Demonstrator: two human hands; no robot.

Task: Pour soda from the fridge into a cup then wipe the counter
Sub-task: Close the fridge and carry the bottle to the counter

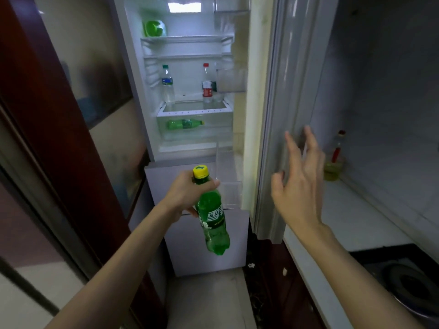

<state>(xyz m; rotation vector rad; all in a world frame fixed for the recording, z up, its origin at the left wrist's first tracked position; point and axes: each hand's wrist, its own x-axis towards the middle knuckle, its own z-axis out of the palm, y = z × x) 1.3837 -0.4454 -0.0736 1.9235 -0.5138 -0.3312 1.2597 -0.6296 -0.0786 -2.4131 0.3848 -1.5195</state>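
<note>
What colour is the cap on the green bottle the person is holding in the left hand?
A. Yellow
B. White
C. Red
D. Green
A: the green bottle gripped by the left hand has a yellow cap, while the right hand is open and empty near the fridge door.
</note>
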